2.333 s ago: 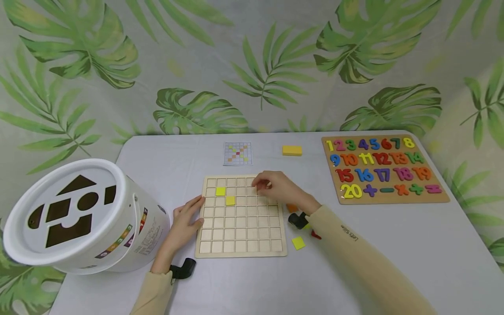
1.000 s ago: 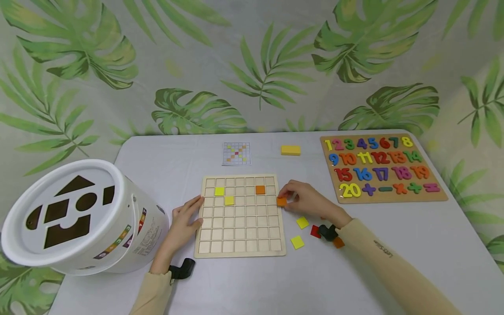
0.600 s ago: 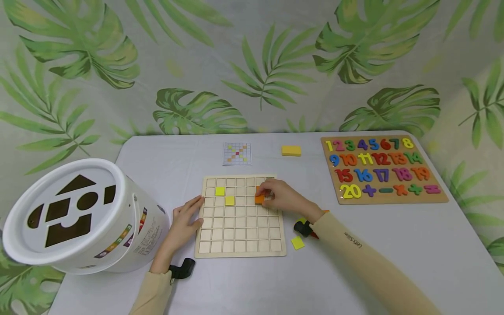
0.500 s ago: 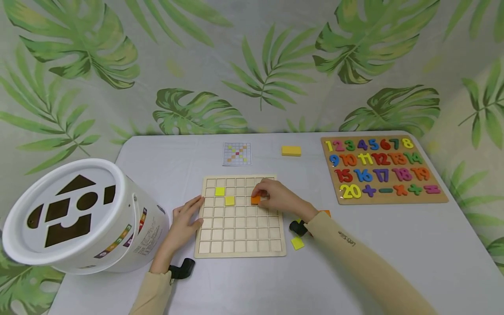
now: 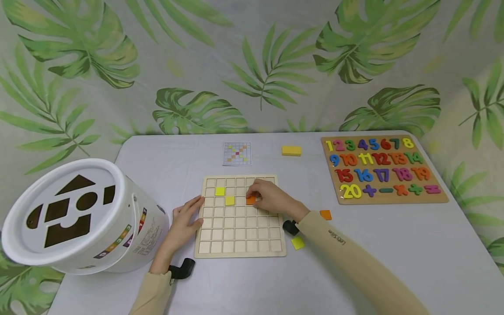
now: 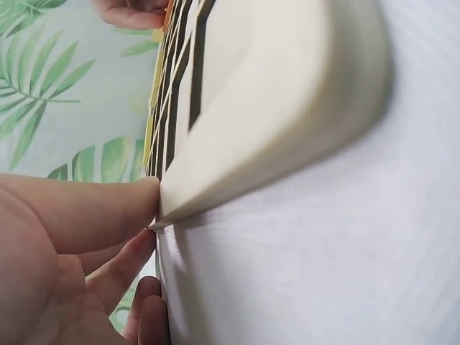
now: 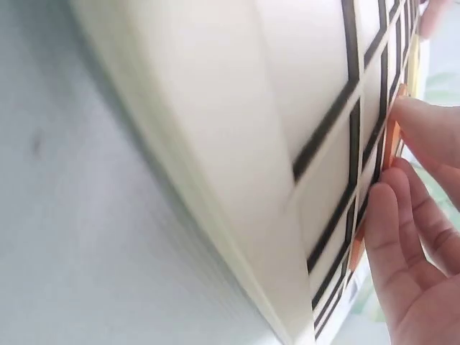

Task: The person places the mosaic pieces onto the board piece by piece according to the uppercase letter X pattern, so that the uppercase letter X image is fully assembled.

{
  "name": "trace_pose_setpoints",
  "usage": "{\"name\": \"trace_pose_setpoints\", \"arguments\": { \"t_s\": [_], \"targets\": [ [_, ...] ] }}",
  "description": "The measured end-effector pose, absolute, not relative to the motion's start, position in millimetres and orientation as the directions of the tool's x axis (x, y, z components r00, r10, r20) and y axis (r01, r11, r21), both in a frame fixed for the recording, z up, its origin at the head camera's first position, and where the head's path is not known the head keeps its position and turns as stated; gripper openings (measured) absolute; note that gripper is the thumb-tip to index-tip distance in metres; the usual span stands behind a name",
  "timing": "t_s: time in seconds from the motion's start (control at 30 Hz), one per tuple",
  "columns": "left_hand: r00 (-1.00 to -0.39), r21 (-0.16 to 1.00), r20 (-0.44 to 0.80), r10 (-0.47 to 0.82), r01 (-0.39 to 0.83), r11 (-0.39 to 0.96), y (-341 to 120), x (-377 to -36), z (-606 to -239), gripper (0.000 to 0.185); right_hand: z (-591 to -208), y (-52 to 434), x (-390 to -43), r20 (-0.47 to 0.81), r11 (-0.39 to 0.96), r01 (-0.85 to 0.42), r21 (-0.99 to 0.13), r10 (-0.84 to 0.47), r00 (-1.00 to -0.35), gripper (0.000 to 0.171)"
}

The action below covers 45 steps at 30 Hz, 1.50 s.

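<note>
Pale wood: a grid board (image 5: 241, 254), lying flat. Against its rim at nine o'clock, the left hand (image 5: 184, 225), with fingers mostly extended. Over the board at two o'clock, the right hand (image 5: 273, 197), far nearer to the orange tile (image 5: 250, 201), with thumb and fingertips narrowed in a pinch on it. From those knuckles, out at nine o'clock to the tile; square-looking, so without a long axis to mind; impossible to tell whether seated or slightly raised. Farther on at nine o'clock, past one bare cell, a yellow tile (image 5: 230, 201).
</note>
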<state>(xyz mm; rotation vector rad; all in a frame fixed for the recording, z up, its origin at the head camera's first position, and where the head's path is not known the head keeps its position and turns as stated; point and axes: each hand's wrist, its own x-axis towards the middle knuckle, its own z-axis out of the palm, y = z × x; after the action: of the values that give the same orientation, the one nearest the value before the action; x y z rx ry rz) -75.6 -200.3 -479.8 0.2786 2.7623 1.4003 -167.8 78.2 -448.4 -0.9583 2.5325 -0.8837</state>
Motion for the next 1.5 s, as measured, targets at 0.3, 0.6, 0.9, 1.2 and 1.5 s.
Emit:
{"name": "trace_pose_setpoints", "arguments": {
  "t_s": [0.3,0.6,0.9,1.2,1.5],
  "targets": [
    [-0.983,0.806,0.046,0.176,0.141,0.575,-198.8,-74.7,-476.8,0.057,-441.5,99.6,-164.1,-0.008,0.521,-0.440,-0.732,-0.652,-0.758,0.021],
    [-0.983,0.802,0.050,0.174,0.143,0.580,-199.0,-73.9,-476.3,0.056,-426.6,165.4,-147.1,-0.011,0.513,-0.340,-0.788,-0.565,-0.825,0.022],
    [-0.982,0.803,0.071,0.173,0.160,0.574,-198.0,-73.8,-475.5,0.055,-446.8,222.4,-106.2,-0.084,0.583,-0.261,-0.769,-0.498,-0.863,0.020],
    [-0.985,0.804,0.039,0.166,0.129,0.581,-199.5,-75.4,-477.7,0.057,-451.6,240.7,-78.2,-0.075,0.599,-0.295,-0.744,-0.514,-0.855,0.026],
    [-0.984,0.797,0.054,0.170,0.145,0.586,-199.0,-75.2,-478.4,0.057,-458.9,235.2,-75.5,-0.059,0.662,-0.374,-0.650,-0.535,-0.843,0.033]
  ]
}}
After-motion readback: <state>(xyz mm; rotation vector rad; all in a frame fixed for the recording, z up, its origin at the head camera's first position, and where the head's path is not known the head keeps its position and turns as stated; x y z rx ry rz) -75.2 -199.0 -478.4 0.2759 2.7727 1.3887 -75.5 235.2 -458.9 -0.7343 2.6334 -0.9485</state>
